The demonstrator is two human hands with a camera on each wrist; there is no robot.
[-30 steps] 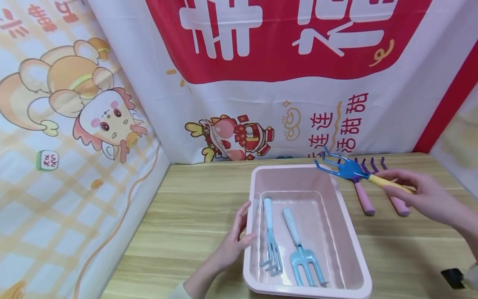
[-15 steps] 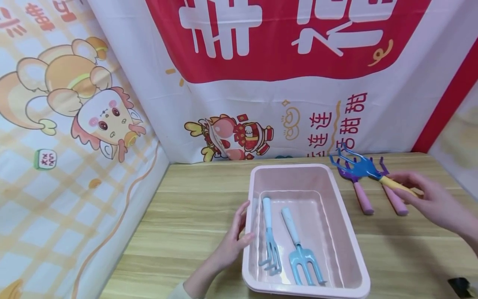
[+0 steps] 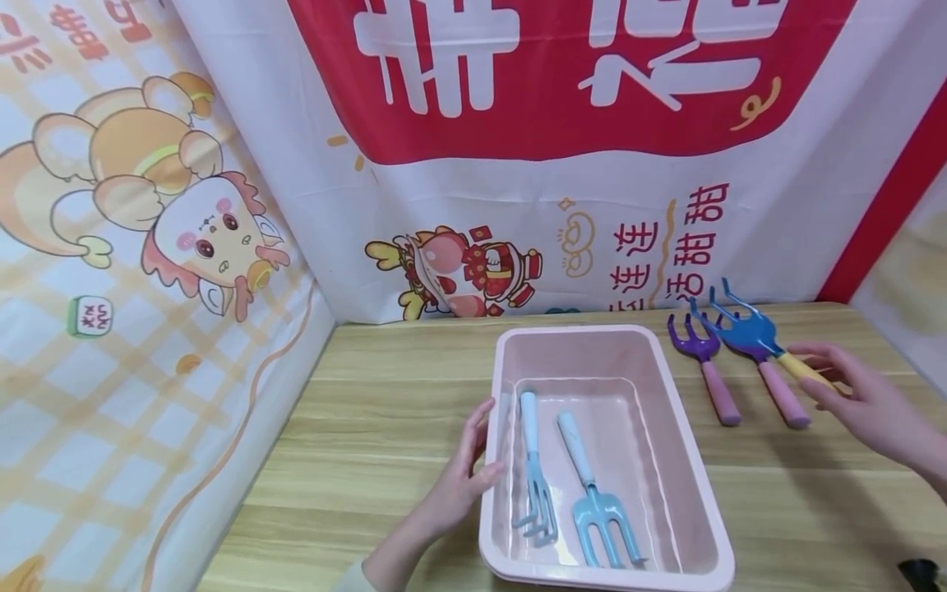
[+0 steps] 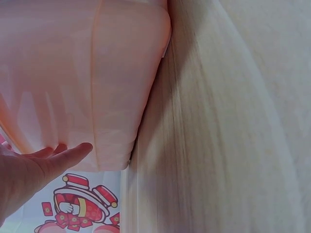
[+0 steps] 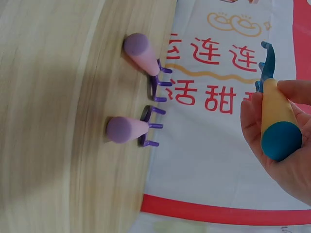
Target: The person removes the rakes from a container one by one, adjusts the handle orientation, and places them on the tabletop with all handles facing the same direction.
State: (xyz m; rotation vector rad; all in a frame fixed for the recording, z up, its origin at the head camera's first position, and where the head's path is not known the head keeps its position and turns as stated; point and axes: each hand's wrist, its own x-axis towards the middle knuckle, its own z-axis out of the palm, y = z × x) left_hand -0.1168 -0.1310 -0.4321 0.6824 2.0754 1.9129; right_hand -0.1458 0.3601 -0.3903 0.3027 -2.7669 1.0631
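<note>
My right hand [image 3: 866, 403] grips the yellow handle of a small hand rake [image 3: 753, 330] with blue bent tines, raised above the table at the right. In the right wrist view the fingers and thumb wrap round that handle, its blue end cap facing the camera. Beneath and beside it lie two purple hand rakes with pink handles, a left one [image 3: 719, 390] and a right one [image 3: 784, 396], whose head the blue rake partly covers. My left hand [image 3: 459, 481] rests against the left side of a pink tub [image 3: 570, 331]. Inside lie a light-blue hand rake [image 3: 530, 423] and a light-blue garden fork [image 3: 598, 503].
The wooden table [image 3: 392, 395] meets a printed cloth backdrop [image 3: 473, 197] at its far edge. A second patterned cloth [image 3: 133, 370] hangs along the left. A small dark object [image 3: 917, 573] shows at the lower right corner.
My right hand has carried the blue rake rightward, from beside the tub's far right corner to over the right purple rake, uncovering the left one. The left hand and tub stay put.
</note>
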